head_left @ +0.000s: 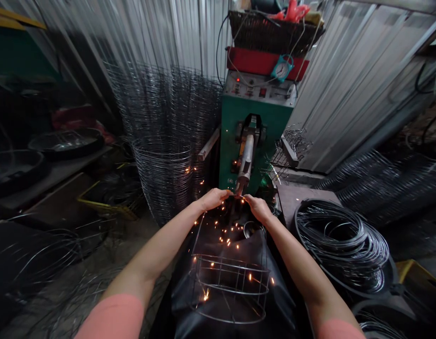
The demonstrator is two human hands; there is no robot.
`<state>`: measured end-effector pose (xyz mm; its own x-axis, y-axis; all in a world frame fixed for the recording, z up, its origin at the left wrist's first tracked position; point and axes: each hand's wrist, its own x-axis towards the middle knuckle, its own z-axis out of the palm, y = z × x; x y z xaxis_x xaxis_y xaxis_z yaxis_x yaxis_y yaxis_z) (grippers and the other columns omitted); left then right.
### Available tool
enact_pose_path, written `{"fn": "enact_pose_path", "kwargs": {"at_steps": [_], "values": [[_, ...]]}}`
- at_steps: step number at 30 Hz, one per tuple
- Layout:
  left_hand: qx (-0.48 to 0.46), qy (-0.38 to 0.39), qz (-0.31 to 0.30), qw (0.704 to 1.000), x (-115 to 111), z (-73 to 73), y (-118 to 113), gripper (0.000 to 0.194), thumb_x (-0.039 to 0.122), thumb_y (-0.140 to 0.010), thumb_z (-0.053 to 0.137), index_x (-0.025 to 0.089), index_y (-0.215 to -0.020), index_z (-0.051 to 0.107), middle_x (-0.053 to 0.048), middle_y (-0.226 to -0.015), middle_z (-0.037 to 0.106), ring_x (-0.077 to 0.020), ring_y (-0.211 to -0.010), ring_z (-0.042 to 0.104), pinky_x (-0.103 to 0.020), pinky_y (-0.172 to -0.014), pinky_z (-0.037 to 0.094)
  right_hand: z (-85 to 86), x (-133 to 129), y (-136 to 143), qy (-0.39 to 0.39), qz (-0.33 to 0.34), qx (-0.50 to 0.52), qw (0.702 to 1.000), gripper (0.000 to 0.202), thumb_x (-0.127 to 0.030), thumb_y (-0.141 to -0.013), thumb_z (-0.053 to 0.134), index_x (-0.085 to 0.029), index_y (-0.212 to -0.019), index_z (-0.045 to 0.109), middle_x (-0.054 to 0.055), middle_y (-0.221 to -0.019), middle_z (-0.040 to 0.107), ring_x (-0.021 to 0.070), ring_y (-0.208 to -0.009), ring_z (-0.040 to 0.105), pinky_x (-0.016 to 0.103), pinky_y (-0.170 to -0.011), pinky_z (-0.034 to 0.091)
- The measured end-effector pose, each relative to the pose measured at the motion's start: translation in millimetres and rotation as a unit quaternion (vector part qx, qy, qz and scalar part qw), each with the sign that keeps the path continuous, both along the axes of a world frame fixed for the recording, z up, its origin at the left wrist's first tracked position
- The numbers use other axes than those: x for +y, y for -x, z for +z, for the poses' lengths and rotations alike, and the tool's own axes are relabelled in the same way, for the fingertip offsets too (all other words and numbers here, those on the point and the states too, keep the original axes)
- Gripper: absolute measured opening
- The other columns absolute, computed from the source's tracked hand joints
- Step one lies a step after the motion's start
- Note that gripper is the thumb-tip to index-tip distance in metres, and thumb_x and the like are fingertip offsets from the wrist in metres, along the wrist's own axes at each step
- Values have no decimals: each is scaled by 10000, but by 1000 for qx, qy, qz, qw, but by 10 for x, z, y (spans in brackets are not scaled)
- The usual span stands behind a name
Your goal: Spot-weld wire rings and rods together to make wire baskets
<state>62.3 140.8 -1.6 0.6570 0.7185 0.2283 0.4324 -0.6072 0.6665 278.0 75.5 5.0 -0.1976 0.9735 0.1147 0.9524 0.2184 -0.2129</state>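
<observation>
A wire basket frame [232, 291] with a tall handle lies over the black apron [184, 301] on my lap. At the top of that handle, my left hand [217, 198] pinches the wire from the left. From the other side my right hand [257, 207] grips the same wire. Between my fingertips the wire sits under the electrode arm [246, 157] of a green spot welder [235, 117]. Orange sparks [226, 241] scatter below the contact and across the apron. The exact contact point is partly hidden by my fingers.
Stacked wire rings [164, 165] rise at the left of the welder. At the right, coiled wire [341, 230] fills a round black tub [299, 226]. A blue clock [282, 68] hangs on the machine's top. Yellow crates [86, 200] and loose wire [58, 249] lie at the left.
</observation>
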Motion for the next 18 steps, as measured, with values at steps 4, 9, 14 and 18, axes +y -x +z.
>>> {"fn": "enact_pose_path", "kwargs": {"at_steps": [4, 9, 14, 18], "values": [[18, -4, 3, 1000, -14, 18, 4, 344, 177, -817, 460, 163, -1127, 610, -52, -1014, 690, -176, -920, 638, -252, -815, 466, -7, -7, -1, 2, -12, -12, 1000, 314, -198, -918, 357, -247, -1159, 551, 49, -908, 688, 175, -806, 628, 212, -633, 391], [-3, 0, -11, 1000, -23, 12, 4, 304, 238, -823, 484, 173, -1083, 628, -34, -1016, 688, -169, -924, 634, -243, -832, 461, -15, -22, 23, -2, -18, -17, 1000, 298, -224, -923, 350, -246, -1151, 542, 47, -918, 680, 174, -799, 619, 217, -622, 377], [6, 13, -7, 1000, -7, 3, 15, 339, 197, -819, 471, 166, -1132, 597, -42, -1023, 689, -164, -945, 627, -259, -852, 456, 14, -45, 43, 10, -30, -36, 999, 303, -217, -926, 341, -236, -1158, 535, 57, -957, 676, 190, -809, 620, 234, -619, 371], [18, 11, -10, 1000, -5, 23, 18, 347, 186, -816, 469, 155, -1139, 594, -48, -1025, 688, -162, -936, 628, -260, -843, 456, 14, -42, 57, 16, -34, -29, 999, 301, -224, -930, 337, -237, -1142, 550, 64, -942, 681, 196, -815, 624, 241, -635, 380]]}}
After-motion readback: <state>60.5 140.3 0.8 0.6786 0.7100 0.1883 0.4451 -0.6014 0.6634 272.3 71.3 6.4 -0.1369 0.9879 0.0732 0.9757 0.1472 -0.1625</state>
